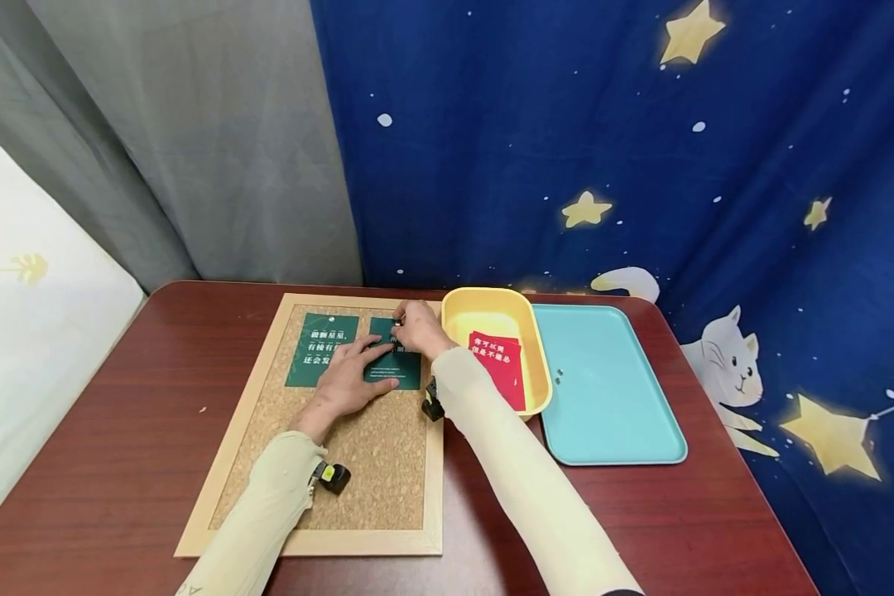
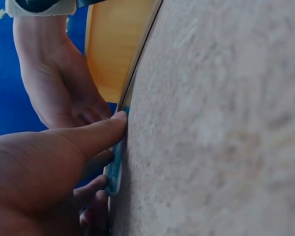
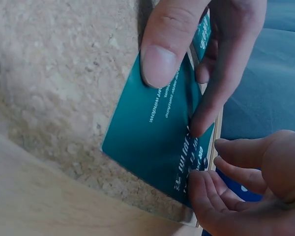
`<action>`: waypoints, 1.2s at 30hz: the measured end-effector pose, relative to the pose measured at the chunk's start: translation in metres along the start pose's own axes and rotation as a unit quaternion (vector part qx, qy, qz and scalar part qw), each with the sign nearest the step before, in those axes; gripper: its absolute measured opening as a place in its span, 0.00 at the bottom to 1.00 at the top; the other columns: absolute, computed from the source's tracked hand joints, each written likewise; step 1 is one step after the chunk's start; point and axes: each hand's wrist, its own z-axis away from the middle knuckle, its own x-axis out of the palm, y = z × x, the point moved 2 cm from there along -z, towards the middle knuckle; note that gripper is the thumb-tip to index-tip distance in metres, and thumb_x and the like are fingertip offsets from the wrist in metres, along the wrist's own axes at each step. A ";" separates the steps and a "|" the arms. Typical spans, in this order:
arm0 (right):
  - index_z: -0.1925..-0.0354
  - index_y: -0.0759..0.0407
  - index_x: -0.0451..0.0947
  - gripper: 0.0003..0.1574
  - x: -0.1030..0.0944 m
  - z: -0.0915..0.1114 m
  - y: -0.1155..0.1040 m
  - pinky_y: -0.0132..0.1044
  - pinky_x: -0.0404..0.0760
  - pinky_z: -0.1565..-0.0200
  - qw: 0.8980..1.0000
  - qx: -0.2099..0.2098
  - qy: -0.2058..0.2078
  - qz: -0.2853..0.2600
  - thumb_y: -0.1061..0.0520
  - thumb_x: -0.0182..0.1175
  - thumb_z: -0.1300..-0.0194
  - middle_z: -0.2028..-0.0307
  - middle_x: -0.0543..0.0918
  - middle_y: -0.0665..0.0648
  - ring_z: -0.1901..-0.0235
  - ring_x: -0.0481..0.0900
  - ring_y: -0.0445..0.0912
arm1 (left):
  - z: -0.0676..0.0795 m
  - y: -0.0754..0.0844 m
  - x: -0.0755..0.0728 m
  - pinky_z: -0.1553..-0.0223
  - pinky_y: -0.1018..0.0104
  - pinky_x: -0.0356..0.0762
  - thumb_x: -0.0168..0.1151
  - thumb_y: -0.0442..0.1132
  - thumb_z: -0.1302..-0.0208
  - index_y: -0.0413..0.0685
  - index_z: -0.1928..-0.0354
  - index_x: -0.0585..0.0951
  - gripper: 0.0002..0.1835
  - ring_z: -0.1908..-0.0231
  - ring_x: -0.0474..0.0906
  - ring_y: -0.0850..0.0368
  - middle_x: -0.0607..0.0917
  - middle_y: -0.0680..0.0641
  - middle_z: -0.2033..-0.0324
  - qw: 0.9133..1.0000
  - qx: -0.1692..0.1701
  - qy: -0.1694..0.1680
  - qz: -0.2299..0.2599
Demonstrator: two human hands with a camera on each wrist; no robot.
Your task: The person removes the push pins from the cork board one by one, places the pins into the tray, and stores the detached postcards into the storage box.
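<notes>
Left hand [image 1: 348, 381] and right hand [image 1: 420, 330] partly hide the rightmost green card [image 1: 406, 367].

this is an indoor spot, home or studio unclear, with a reddish table [image 1: 119, 414] before a grey curtain [image 1: 231, 149] and a starry blue curtain [image 1: 492, 182].

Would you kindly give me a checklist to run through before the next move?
1. Left hand on the right green card: ok, thumb resting on it.
2. Left green card on the corkboard: ok.
3. Right hand free: not ok, fingers at that card's top edge.
4. Card fastened beneath those fingers: cannot tell.
5. Red cards in the yellow bin: ok.
6. Small pieces on the blue tray: ok.
</notes>
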 end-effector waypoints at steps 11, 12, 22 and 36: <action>0.45 0.59 0.79 0.17 0.003 -0.002 -0.001 0.40 0.77 0.40 0.999 0.030 0.005 0.017 0.56 0.59 0.29 0.47 0.80 0.57 0.45 0.75 0.48 | 0.002 0.002 0.000 0.37 0.38 0.69 0.66 0.55 0.37 0.56 0.29 0.70 0.36 0.27 0.55 0.37 0.61 0.46 0.24 1.000 0.002 0.003 0.008; 0.45 0.58 0.80 0.16 0.003 -0.002 -0.001 0.39 0.77 0.40 0.999 0.034 0.006 0.019 0.56 0.59 0.29 0.47 0.80 0.57 0.46 0.75 0.48 | 0.002 0.002 0.000 0.37 0.38 0.70 0.66 0.55 0.37 0.56 0.29 0.70 0.36 0.27 0.54 0.38 0.61 0.46 0.24 1.000 0.001 0.002 0.009; 0.49 0.55 0.81 0.13 0.006 -0.005 -0.001 0.39 0.78 0.41 0.998 0.057 0.017 0.028 0.56 0.58 0.29 0.47 0.79 0.56 0.48 0.76 0.47 | 0.002 0.002 0.000 0.37 0.38 0.69 0.66 0.55 0.37 0.57 0.29 0.70 0.36 0.27 0.54 0.38 0.61 0.46 0.24 1.000 0.000 0.001 0.010; 0.57 0.53 0.84 0.06 0.007 -0.007 0.003 0.39 0.80 0.44 0.996 0.064 0.062 0.013 0.57 0.62 0.32 0.54 0.81 0.56 0.51 0.78 0.49 | 0.003 0.002 0.000 0.38 0.38 0.70 0.67 0.55 0.38 0.56 0.29 0.70 0.36 0.27 0.55 0.38 0.61 0.46 0.25 1.000 0.007 0.005 0.011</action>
